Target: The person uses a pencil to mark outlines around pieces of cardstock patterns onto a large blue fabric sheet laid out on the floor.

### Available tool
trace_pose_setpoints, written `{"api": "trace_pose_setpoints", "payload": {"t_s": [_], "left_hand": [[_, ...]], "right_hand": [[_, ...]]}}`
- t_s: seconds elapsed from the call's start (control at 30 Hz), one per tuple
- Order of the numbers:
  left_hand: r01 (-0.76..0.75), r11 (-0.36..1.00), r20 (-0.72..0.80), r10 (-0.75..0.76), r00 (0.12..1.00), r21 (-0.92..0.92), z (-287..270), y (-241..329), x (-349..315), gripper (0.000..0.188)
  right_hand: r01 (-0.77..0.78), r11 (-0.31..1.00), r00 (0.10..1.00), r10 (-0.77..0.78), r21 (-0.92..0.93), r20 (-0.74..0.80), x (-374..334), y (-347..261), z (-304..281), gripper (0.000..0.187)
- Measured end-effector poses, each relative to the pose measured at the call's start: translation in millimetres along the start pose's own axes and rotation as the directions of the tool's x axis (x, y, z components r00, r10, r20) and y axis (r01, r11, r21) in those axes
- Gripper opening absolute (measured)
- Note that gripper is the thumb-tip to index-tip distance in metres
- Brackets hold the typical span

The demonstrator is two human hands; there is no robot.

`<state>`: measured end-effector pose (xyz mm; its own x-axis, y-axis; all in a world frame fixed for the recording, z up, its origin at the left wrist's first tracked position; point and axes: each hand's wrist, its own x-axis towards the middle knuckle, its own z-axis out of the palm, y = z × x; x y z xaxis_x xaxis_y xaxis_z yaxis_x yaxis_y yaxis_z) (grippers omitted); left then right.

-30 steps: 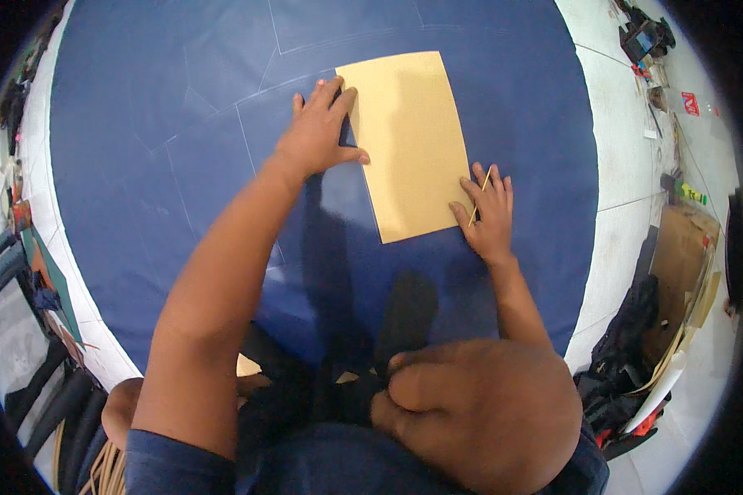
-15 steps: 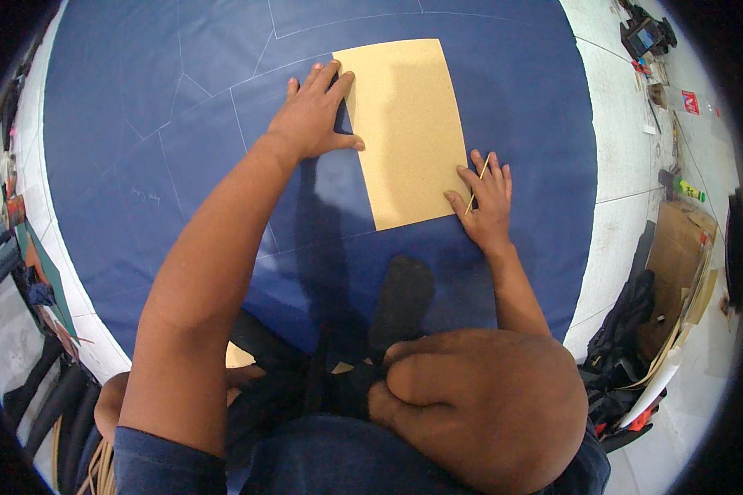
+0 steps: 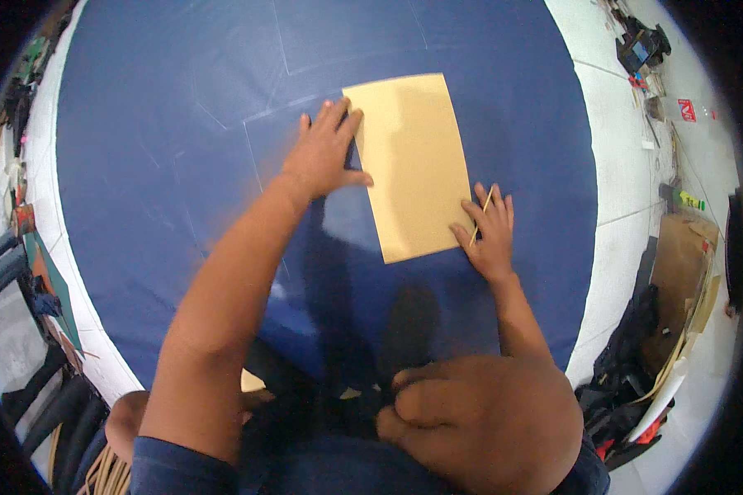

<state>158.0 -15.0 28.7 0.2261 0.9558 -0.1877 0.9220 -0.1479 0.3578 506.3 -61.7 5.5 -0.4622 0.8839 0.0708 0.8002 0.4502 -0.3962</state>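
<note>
A yellowish rectangular sheet (image 3: 417,165), like a card pattern piece, lies flat on a wide dark blue cloth (image 3: 165,173) marked with thin pale lines. My left hand (image 3: 326,153) is spread along the sheet's left edge, fingertips near its top left corner and thumb lower on the same edge. At the lower right corner, my right hand (image 3: 493,243) presses down with thumb and index finger. A thin yellow stick (image 3: 481,216) is tucked across the fingers of that hand; its exact kind cannot be made out.
White floor tiles (image 3: 611,190) border the cloth. To the right lie a cardboard piece (image 3: 677,260), dark fabric (image 3: 623,338) and a small black device with a screen (image 3: 640,49). Rolled dark material (image 3: 41,412) is at the lower left. My bare knee (image 3: 487,421) rests near the cloth's front.
The whole view has shifted, so the sheet and both hands appear lower in the picture. Each hand keeps about the same place on the sheet.
</note>
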Motion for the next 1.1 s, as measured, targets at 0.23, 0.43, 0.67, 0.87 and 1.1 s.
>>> {"api": "trace_pose_setpoints", "payload": {"t_s": [0.23,0.43,0.67,0.87,1.1], "left_hand": [[0.047,0.999,0.071,-0.048,0.996,0.020,-6,7,1,0.111],[0.039,0.999,0.046,-0.038,0.998,-0.009,-4,5,-1,0.111],[0.064,0.996,0.054,-0.067,0.996,0.067,-5,8,1,0.112],[-0.027,0.945,0.143,-0.021,0.990,0.325,-30,48,21,0.109],[-0.091,0.983,0.265,0.046,0.963,0.158,8,45,42,0.104]], "right_hand": [[0.001,1.000,1.000,-0.001,-0.027,0.008,-5,1,0,0.047],[0.004,1.000,1.000,-0.004,-0.027,-0.007,-5,0,-1,0.048],[-0.010,1.000,1.000,0.010,-0.001,0.017,-5,1,1,0.047],[0.006,0.999,1.000,-0.007,-0.037,-0.009,-8,6,1,0.046],[0.021,1.000,1.000,-0.021,-0.022,0.008,-2,0,2,0.047]]}}
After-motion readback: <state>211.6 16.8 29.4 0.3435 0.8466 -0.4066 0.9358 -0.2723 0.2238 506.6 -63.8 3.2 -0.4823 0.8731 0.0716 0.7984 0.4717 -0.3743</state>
